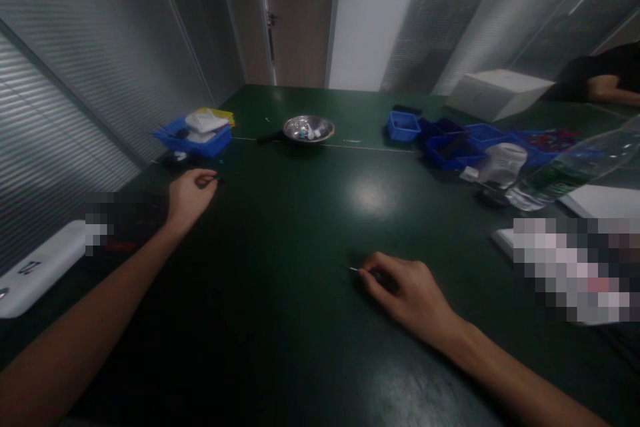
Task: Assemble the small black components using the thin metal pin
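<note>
The right hand [407, 283] has thumb and finger pinched on a slim tool [354, 269] at the green table [280, 240]; its thin metal tip shows, the rest mostly hidden by curled fingers. The left hand [191, 195], near the blue tray [215, 143], has its fingertips drawn together by a small dark bit [221, 180], too blurred to tell if gripped. The metal dish [327, 125] has indistinct contents, and a clear bottle [555, 177] is cut off at the right edge

One left hand [191, 197], one right hand [404, 283], one thin metal piece [355, 269], one steel bowl [326, 125], one green-labelled bottle [557, 175]
</note>
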A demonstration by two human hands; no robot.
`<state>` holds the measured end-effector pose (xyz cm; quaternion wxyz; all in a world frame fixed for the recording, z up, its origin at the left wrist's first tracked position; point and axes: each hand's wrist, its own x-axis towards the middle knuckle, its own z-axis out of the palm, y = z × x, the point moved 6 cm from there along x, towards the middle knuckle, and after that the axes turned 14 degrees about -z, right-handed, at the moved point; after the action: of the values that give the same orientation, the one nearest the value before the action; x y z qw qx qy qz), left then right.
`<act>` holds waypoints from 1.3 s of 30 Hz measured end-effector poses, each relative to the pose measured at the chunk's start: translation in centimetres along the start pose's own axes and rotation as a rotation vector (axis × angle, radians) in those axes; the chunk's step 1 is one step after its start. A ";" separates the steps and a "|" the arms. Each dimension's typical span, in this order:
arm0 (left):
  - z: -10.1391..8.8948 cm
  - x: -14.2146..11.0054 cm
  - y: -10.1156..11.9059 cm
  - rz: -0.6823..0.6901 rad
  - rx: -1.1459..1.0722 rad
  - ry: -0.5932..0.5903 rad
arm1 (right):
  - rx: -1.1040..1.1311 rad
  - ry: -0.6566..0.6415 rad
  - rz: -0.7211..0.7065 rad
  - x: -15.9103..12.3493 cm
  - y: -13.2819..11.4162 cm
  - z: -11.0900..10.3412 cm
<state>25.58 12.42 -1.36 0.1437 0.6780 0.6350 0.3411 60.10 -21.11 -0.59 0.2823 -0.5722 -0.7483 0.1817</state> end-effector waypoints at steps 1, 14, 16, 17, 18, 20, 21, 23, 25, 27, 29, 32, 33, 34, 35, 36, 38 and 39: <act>0.0 0.0 0.1 0.010 0.002 -0.002 | 0.002 0.000 -0.001 0.0 0.0 0.0; -0.1 -0.6 1.5 0.153 0.115 -0.048 | -0.015 0.001 0.003 0.1 -0.3 -0.1; -0.1 -0.7 1.6 0.142 0.107 -0.053 | -0.008 0.000 0.002 0.1 -0.3 -0.1; -0.1 -0.7 1.6 0.133 0.102 -0.056 | -0.007 0.000 0.000 0.1 -0.3 -0.1; -0.1 -0.7 1.5 0.123 0.096 -0.059 | -0.007 0.000 -0.002 0.1 -0.3 -0.1; -0.1 -0.6 1.5 0.106 0.076 -0.064 | -0.011 0.002 -0.009 0.1 -0.3 -0.1; -0.1 -0.6 1.5 0.098 0.065 -0.071 | -0.013 0.002 -0.010 0.1 -0.2 -0.1; 0.1 -0.6 1.6 0.085 0.045 -0.096 | -0.018 0.001 -0.010 0.1 -0.2 -0.1; 0.2 -0.7 1.8 0.079 0.028 -0.130 | -0.020 -0.001 -0.009 0.2 -0.2 -0.1; 0.4 -0.6 1.9 0.060 0.006 -0.159 | -0.019 0.000 -0.012 0.2 -0.3 -0.1; 0.6 -0.3 1.4 0.004 -0.034 -0.190 | -0.018 0.003 -0.015 0.2 -0.4 -0.2; 1.3 0.5 0.0 -0.152 -0.191 -0.256 | -0.015 -0.008 -0.012 0.2 -0.3 -0.1; 1.6 0.6 -0.5 -0.200 -0.258 -0.275 | -0.016 -0.014 -0.011 0.2 -0.3 -0.1; 1.8 0.8 -0.9 -0.236 -0.316 -0.287 | -0.020 -0.016 -0.011 0.2 -0.3 -0.1; 1.9 0.9 -1.1 -0.260 -0.358 -0.290 | -0.024 -0.017 -0.011 0.2 -0.3 -0.1; 2.0 0.9 -1.2 -0.276 -0.382 -0.287 | -0.026 -0.016 -0.012 0.2 -0.3 -0.1; 1.9 0.8 -1.1 -0.298 -0.389 -0.270 | -0.025 -0.012 -0.012 0.3 -0.4 -0.2; 1.8 0.7 -1.0 -0.312 -0.386 -0.266 | -0.023 -0.009 -0.013 0.3 -0.4 -0.2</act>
<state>25.98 13.73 -3.12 0.4029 0.5709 0.6307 0.3375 59.82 -20.98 -0.13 0.2733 -0.5698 -0.7553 0.1737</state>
